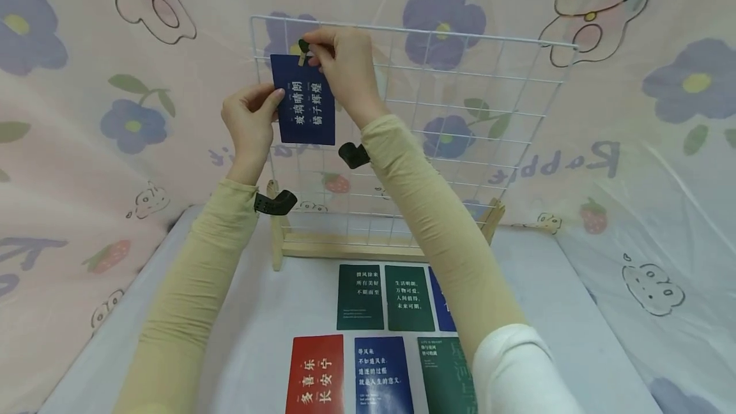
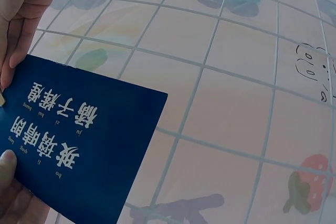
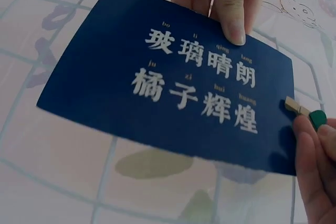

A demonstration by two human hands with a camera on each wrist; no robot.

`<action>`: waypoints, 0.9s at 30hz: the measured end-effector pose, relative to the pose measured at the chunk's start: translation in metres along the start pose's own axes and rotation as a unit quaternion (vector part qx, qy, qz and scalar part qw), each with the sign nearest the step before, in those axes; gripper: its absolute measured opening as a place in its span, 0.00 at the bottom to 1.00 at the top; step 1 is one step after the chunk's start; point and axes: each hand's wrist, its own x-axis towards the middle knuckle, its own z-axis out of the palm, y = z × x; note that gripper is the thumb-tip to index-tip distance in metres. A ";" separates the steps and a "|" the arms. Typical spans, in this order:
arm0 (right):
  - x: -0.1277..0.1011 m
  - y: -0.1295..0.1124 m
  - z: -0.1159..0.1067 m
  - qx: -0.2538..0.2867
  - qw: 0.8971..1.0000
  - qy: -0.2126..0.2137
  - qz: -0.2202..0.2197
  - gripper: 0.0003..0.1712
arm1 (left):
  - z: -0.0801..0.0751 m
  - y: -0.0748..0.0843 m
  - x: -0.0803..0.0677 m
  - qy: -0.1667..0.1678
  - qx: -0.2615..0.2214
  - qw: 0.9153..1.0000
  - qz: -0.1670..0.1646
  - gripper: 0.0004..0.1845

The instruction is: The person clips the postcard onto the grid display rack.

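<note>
A dark blue card (image 1: 305,104) with white characters stands upright against the upper left of a white wire grid (image 1: 460,69). My left hand (image 1: 250,120) pinches the card's left edge, thumb on the printed face. At its top edge, my right hand (image 1: 347,66) pinches a small wooden clothespin (image 3: 294,105) with a green round end. The clothespin's tip overlaps the card's top edge in the head view. In the left wrist view the card (image 2: 89,145) covers part of the grid, and only fingers of both hands show at the left.
The grid stands in a wooden base (image 1: 351,251) on a white table. In front lie several cards, among them a red card (image 1: 315,372), a blue card (image 1: 384,375) and a green card (image 1: 360,298). A patterned cloth (image 1: 661,165) hangs behind.
</note>
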 end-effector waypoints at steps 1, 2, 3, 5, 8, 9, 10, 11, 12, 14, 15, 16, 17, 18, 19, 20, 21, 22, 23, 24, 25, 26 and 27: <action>-0.001 0.001 -0.001 -0.004 1.000 -0.003 -0.008 0.11 | 0.000 -0.001 0.000 0.000 0.000 1.000 -0.002 0.13; -0.001 0.001 -0.001 -0.009 1.000 -0.005 -0.019 0.12 | 0.000 -0.001 0.000 0.000 0.002 1.000 -0.003 0.13; -0.002 0.002 -0.001 -0.011 0.999 -0.006 -0.030 0.12 | -0.001 -0.001 0.000 0.000 0.004 1.000 -0.004 0.13; -0.004 0.004 -0.002 -0.011 0.999 -0.005 -0.053 0.13 | -0.001 -0.001 0.000 -0.001 0.004 1.000 -0.004 0.14; -0.007 0.009 -0.001 -0.002 0.997 0.004 -0.078 0.13 | -0.001 -0.001 -0.001 -0.005 0.005 1.000 0.001 0.14; -0.008 0.011 0.000 0.002 0.997 0.006 -0.081 0.14 | -0.001 0.000 -0.002 -0.006 0.004 1.000 0.002 0.14; -0.008 0.012 0.000 0.009 0.996 0.009 -0.084 0.14 | -0.001 0.000 -0.002 -0.007 0.003 1.000 0.002 0.14; -0.009 0.014 0.000 0.018 0.996 0.013 -0.086 0.15 | -0.001 0.001 -0.002 -0.007 0.003 1.000 0.001 0.14; -0.009 0.015 0.000 0.027 0.996 0.017 -0.088 0.15 | -0.001 0.001 -0.003 -0.008 0.002 1.000 0.001 0.14; -0.012 0.018 0.001 0.056 0.993 0.029 -0.095 0.15 | -0.001 0.001 -0.003 -0.008 0.001 1.000 -0.002 0.14; -0.013 0.019 0.001 0.076 0.992 0.035 -0.098 0.14 | -0.001 0.002 -0.004 -0.008 0.004 1.000 -0.002 0.14; -0.016 0.018 -0.001 0.100 0.989 0.040 -0.099 0.14 | -0.002 0.002 -0.004 -0.009 0.005 1.000 -0.001 0.14; -0.019 0.016 -0.003 0.121 0.987 0.044 -0.097 0.13 | -0.002 0.002 -0.004 -0.009 0.008 1.000 0.003 0.14; -0.023 0.013 -0.005 0.146 0.984 0.045 -0.093 0.13 | -0.003 0.002 -0.004 -0.009 0.009 1.000 0.008 0.14; -0.027 0.011 -0.008 0.172 0.980 0.043 -0.089 0.12 | -0.004 0.003 -0.005 -0.010 0.010 1.000 0.011 0.14; -0.032 0.009 -0.011 0.199 0.976 0.038 -0.080 0.12 | -0.005 0.003 -0.005 -0.010 0.011 1.000 0.016 0.14; -0.036 0.008 -0.014 0.225 0.972 0.029 -0.064 0.12 | -0.006 0.003 -0.005 -0.010 0.011 1.000 0.022 0.14; -0.040 0.008 -0.018 0.250 0.967 0.017 -0.050 0.12 | -0.007 0.003 -0.006 -0.010 0.011 0.999 0.029 0.13; -0.043 0.010 -0.020 0.273 0.961 0.005 -0.038 0.12 | -0.009 0.003 -0.006 -0.009 0.011 0.999 0.035 0.13; -0.046 0.014 -0.022 0.297 0.955 -0.009 -0.023 0.13 | -0.011 0.004 -0.006 -0.007 0.009 0.999 0.042 0.13; -0.048 0.019 -0.023 0.314 0.949 -0.022 -0.008 0.13 | -0.012 0.004 -0.007 -0.004 0.006 0.999 0.046 0.13; -0.050 0.024 -0.025 0.327 0.944 -0.034 0.007 0.14 | -0.014 0.005 -0.007 -0.001 0.004 0.999 0.052 0.12; -0.052 0.029 -0.026 0.337 0.940 -0.045 0.021 0.15 | -0.016 0.005 -0.008 0.001 0.000 0.998 0.055 0.12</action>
